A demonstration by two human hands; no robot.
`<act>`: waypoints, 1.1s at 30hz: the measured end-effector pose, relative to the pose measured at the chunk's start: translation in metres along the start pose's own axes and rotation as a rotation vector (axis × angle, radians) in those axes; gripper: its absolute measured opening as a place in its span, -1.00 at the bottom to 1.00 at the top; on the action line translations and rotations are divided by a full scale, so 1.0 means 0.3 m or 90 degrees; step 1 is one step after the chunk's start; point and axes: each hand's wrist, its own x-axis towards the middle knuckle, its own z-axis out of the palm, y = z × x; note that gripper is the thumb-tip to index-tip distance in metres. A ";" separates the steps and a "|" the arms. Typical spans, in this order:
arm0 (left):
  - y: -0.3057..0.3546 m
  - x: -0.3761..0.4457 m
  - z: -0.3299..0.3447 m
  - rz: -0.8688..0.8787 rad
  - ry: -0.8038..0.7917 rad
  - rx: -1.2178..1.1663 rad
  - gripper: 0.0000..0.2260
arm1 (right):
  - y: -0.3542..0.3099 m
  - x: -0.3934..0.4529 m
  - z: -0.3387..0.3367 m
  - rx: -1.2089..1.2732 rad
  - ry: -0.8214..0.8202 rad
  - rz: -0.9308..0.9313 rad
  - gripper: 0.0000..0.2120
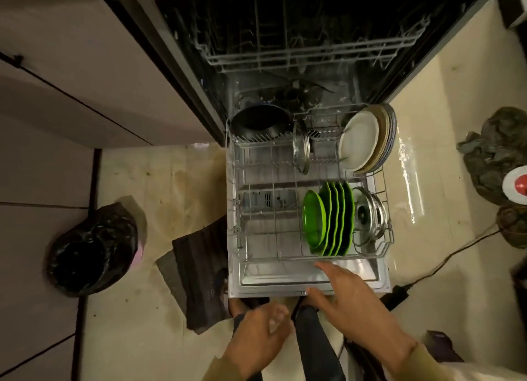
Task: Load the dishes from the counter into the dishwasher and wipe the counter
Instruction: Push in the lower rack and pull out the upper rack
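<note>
No readable text, label, brand, number or sign anywhere: none on dishwasher rack [285, 255], dishes, cabinets or floor items.

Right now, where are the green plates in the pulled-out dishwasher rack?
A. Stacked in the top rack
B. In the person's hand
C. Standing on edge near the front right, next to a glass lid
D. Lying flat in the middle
C: the green plates stand on edge in the lower rack, beside the glass lid.
</note>
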 end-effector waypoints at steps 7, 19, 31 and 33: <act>-0.144 0.408 0.102 -0.054 0.037 -0.080 -0.92 | 0.230 0.290 0.346 0.069 -0.057 0.102 -0.50; -0.250 0.679 0.153 -0.275 0.137 -0.620 -0.60 | 0.442 0.522 0.470 0.995 0.003 0.381 -0.75; -0.144 0.821 0.069 -0.163 0.225 -0.648 -0.64 | 0.396 0.670 0.359 0.987 0.039 0.287 -0.65; -0.111 0.859 0.034 -0.133 0.236 -0.653 -0.81 | 0.381 0.723 0.309 0.964 0.034 0.261 -0.73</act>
